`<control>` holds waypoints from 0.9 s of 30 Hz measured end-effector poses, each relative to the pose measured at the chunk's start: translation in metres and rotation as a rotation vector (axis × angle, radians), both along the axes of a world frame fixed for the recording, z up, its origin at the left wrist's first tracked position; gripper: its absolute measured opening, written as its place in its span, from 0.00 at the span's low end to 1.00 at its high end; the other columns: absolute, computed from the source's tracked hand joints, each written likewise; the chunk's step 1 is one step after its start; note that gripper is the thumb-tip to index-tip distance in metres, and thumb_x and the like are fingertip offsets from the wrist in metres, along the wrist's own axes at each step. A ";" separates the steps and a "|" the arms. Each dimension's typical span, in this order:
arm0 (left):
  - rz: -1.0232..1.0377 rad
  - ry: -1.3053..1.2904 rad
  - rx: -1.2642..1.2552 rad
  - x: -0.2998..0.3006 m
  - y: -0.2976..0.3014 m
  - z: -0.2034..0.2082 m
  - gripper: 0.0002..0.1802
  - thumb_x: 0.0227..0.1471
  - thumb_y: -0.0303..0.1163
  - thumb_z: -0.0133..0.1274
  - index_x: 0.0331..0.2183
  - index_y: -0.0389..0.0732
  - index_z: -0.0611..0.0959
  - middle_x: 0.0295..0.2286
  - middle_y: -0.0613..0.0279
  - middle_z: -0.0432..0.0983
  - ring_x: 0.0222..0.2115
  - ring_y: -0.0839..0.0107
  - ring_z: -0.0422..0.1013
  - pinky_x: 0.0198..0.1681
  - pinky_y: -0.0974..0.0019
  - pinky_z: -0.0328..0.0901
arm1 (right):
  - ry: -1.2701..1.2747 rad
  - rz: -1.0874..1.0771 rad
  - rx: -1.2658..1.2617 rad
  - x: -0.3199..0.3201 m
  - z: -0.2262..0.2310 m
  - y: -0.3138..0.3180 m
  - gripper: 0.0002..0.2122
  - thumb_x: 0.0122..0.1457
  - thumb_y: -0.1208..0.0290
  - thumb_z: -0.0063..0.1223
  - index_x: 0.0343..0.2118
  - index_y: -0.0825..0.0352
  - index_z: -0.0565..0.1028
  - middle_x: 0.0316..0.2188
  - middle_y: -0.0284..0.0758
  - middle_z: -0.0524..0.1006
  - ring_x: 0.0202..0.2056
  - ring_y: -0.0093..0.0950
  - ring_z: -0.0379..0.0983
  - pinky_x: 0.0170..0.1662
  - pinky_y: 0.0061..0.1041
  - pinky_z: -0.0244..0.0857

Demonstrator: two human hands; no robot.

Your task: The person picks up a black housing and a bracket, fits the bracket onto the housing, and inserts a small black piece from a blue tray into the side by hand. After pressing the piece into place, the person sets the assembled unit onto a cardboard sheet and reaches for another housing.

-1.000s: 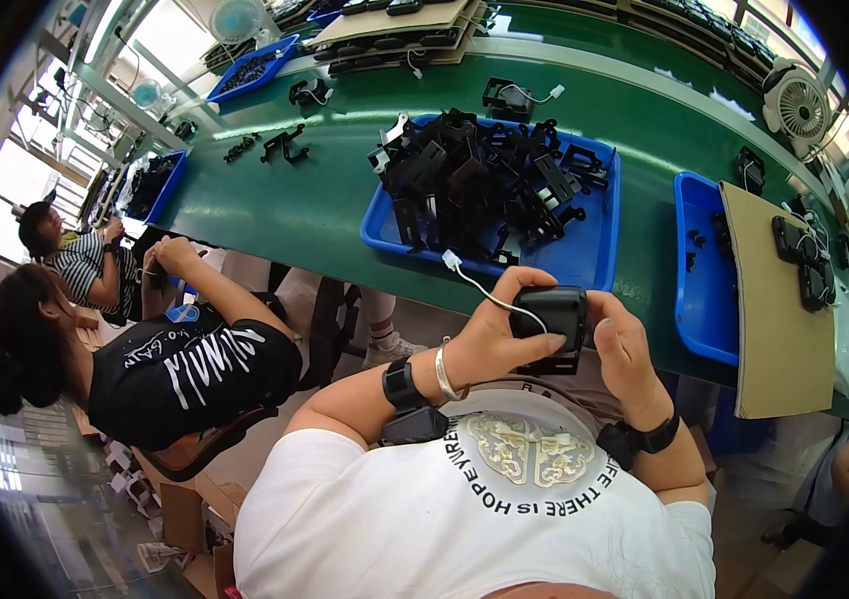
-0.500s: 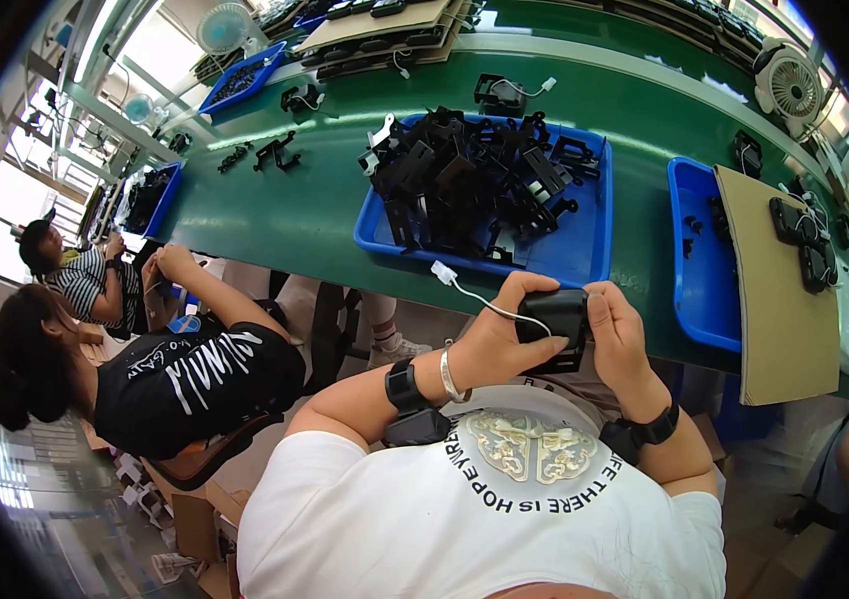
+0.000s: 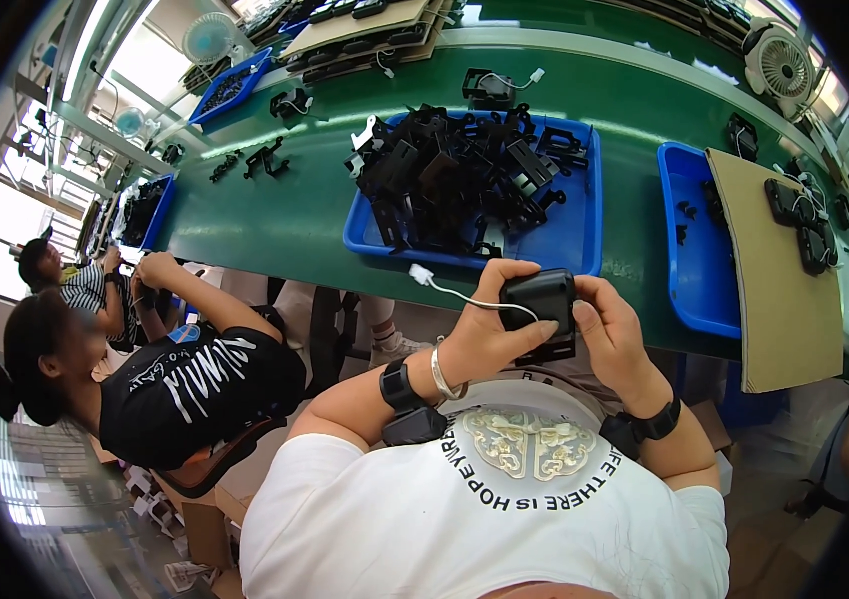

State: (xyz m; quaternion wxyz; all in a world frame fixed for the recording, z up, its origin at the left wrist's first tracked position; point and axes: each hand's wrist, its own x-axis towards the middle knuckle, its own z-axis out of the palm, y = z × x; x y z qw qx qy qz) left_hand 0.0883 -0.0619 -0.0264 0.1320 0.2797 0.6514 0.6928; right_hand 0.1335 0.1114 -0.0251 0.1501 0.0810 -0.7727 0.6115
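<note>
Between my two hands, just off the table's near edge, is a black plastic housing point(image 3: 536, 292) with rounded corners. A white cable with a white connector point(image 3: 422, 274) runs from it past my left hand. My left hand point(image 3: 489, 321) is closed around its left side, thumb pressed on the lower front. On the other side my right hand point(image 3: 608, 329) grips the right edge with thumb and fingers. A black bracket-like part shows under the housing; how the two are joined is hidden. Beyond my hands stands a blue tray point(image 3: 569, 240) heaped with black brackets point(image 3: 444, 180).
To the right, a second blue tray point(image 3: 689, 290) is partly covered by a cardboard sheet point(image 3: 784, 339) bearing black cabled units point(image 3: 814, 245). More cabled units point(image 3: 489, 85) lie on the green table point(image 3: 275, 220). A fan point(image 3: 780, 62) stands far right. Co-workers point(image 3: 185, 369) sit at left.
The black housing has turned in my hands, so its smooth rounded face shows more. My right fingers have shifted on its edge. The whole view has moved slightly.
</note>
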 end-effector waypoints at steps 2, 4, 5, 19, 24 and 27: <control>-0.003 0.001 -0.007 -0.005 -0.001 0.003 0.32 0.41 0.22 0.59 0.47 0.40 0.61 0.37 0.60 0.66 0.36 0.76 0.66 0.38 0.73 0.65 | -0.065 0.004 -0.001 -0.004 0.003 -0.002 0.13 0.61 0.63 0.42 0.37 0.69 0.69 0.24 0.31 0.70 0.26 0.21 0.64 0.31 0.21 0.60; 0.008 0.001 -0.018 -0.002 -0.002 0.003 0.32 0.40 0.23 0.59 0.46 0.40 0.62 0.36 0.60 0.66 0.35 0.76 0.65 0.37 0.73 0.64 | -0.198 0.028 -0.007 0.000 0.003 0.001 0.11 0.62 0.65 0.39 0.38 0.68 0.68 0.24 0.25 0.66 0.27 0.15 0.59 0.31 0.17 0.58; -0.018 -0.036 -0.015 0.001 -0.003 -0.001 0.32 0.40 0.23 0.59 0.46 0.40 0.62 0.36 0.60 0.66 0.35 0.76 0.65 0.37 0.73 0.64 | -0.182 0.026 0.028 0.002 0.003 0.001 0.11 0.62 0.64 0.40 0.38 0.68 0.68 0.24 0.25 0.66 0.27 0.15 0.59 0.31 0.16 0.57; -0.054 0.139 -0.024 0.001 0.001 -0.004 0.31 0.42 0.21 0.57 0.46 0.39 0.60 0.36 0.58 0.68 0.31 0.77 0.69 0.31 0.76 0.67 | -0.148 0.099 -0.073 0.000 0.003 0.008 0.15 0.62 0.59 0.39 0.38 0.67 0.68 0.26 0.26 0.68 0.28 0.14 0.59 0.32 0.13 0.56; -0.038 -0.166 0.085 0.006 0.001 0.004 0.31 0.42 0.21 0.58 0.46 0.39 0.61 0.36 0.57 0.68 0.32 0.77 0.69 0.30 0.75 0.67 | -0.217 0.145 -0.061 0.003 0.005 0.009 0.18 0.62 0.56 0.39 0.39 0.69 0.68 0.29 0.28 0.70 0.30 0.14 0.61 0.33 0.12 0.56; -0.100 -0.059 -0.014 0.007 0.000 0.004 0.30 0.42 0.21 0.57 0.46 0.39 0.61 0.37 0.56 0.68 0.33 0.75 0.69 0.32 0.74 0.68 | -0.244 0.150 -0.060 0.003 0.001 0.011 0.20 0.61 0.54 0.38 0.39 0.69 0.69 0.29 0.28 0.70 0.29 0.14 0.61 0.33 0.12 0.56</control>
